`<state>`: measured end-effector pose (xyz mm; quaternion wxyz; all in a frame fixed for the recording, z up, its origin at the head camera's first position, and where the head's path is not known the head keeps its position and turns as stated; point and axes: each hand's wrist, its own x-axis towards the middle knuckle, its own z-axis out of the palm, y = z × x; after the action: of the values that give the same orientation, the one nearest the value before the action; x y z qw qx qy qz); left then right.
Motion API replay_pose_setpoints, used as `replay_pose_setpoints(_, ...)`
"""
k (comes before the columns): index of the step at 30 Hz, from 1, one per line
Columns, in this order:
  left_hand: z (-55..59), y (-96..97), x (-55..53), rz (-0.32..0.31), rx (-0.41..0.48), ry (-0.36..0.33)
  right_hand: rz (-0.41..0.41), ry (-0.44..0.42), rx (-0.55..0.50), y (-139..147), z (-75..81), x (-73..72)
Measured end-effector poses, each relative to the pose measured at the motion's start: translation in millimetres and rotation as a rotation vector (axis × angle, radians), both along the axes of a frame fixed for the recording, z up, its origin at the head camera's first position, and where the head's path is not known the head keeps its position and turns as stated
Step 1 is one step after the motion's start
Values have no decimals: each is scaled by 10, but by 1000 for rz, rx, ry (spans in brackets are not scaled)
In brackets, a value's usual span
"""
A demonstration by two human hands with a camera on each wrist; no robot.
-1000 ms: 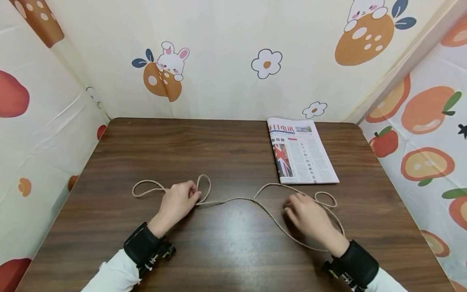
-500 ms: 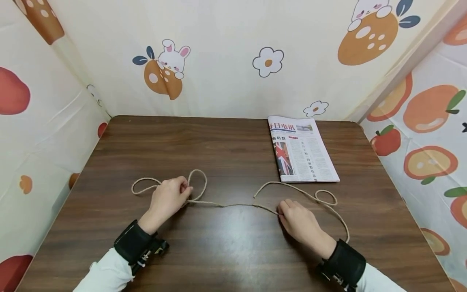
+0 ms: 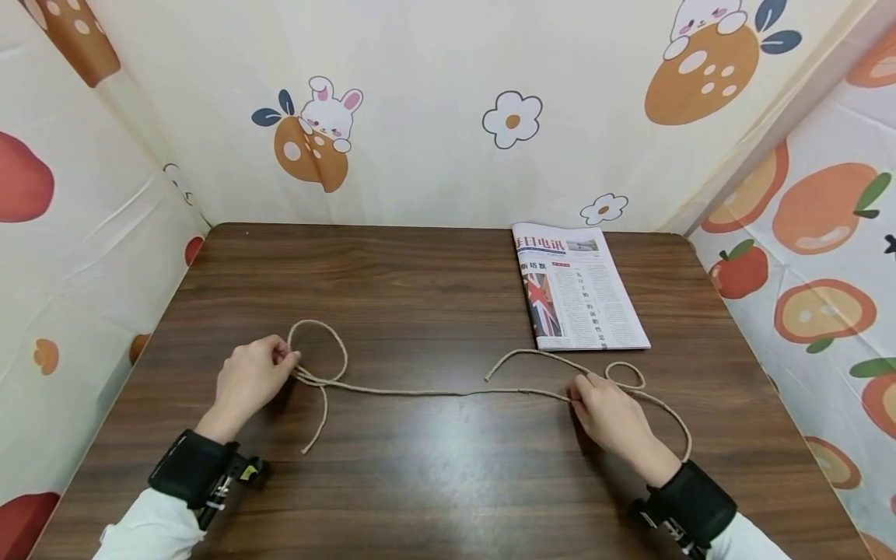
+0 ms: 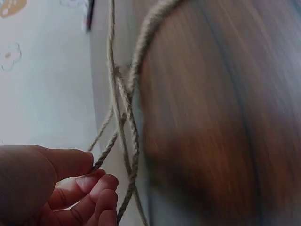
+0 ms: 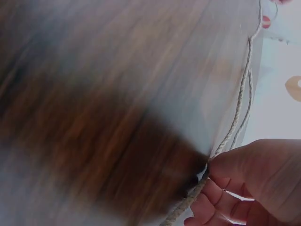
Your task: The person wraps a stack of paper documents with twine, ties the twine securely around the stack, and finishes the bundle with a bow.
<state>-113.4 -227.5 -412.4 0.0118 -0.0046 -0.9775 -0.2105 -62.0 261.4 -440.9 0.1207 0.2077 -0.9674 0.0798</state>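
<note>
A thin beige rope [image 3: 413, 393] runs across the table between the two hands, its middle stretch nearly straight. At the left, my left hand [image 3: 253, 377] pinches the rope between thumb and fingers beside an upper loop; a loose end hangs toward the near side. The left wrist view shows several strands crossing by the thumb [image 4: 75, 162]. My right hand [image 3: 616, 412] pinches the rope at the right, confirmed in the right wrist view by the thumb [image 5: 235, 165] pressing on it. Beyond that hand lie a small loop, another free end and a curve partly hidden by the wrist.
A folded newspaper [image 3: 584, 292] lies at the back right of the brown wooden table [image 3: 350, 272], just beyond the rope. A patterned wall covering [image 3: 420, 117] rises behind the table, with printed sheets on both sides.
My left hand has moved left, drawing the rope with it; the far-left loop became a loose end. My right hand took hold of the rope and shifted right, and the middle stretch straightened.
</note>
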Motion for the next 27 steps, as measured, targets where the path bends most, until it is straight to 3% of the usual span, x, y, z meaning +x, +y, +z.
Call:
replay_pose_setpoints(6, 13, -266, -1, 80, -24, -76, -27, -19, 23, 97, 25, -5)
replay_pose_setpoints(15, 68, -588, -19, 196, -51, -155, -31, 20, 24, 192, 22, -47)
replay_pose_setpoints(21, 54, -712, -1, 216, -62, -211, -6, 30, 13, 212, -4, -60)
replay_pose_setpoints(24, 61, -698, 21, 212, -72, -176, 9, 37, 8, 215, -1, -70)
replay_pose_setpoints(27, 99, -607, 52, 187, -81, -84, -2, 38, -4, 217, 18, -76)
